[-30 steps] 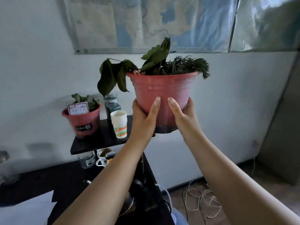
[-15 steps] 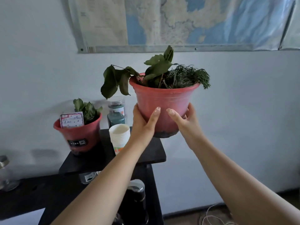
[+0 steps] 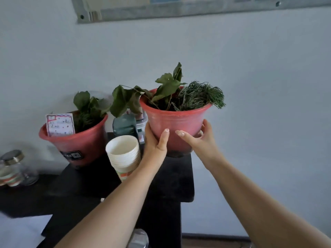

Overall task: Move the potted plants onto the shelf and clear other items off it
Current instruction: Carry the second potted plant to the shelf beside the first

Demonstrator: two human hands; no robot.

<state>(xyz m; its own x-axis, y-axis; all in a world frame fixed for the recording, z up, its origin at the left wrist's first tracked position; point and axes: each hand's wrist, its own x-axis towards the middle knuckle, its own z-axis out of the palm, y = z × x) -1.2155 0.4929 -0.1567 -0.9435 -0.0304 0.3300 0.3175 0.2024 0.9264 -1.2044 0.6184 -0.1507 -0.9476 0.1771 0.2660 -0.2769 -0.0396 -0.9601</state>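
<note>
One red pot with a paper tag (image 3: 75, 140) already sits on the far left of the black shelf (image 3: 172, 178). A second red pot (image 3: 176, 122) is at the right end of the shelf, and its bottom looks like it is touching or almost touching. The left hand (image 3: 155, 142) and the right hand (image 3: 200, 138) hold this pot from both sides, fingers curled round it. Still to go, I think: letting go, then taking away the stack of paper cups (image 3: 124, 154) and the green bottle (image 3: 124, 126) behind them.
</note>
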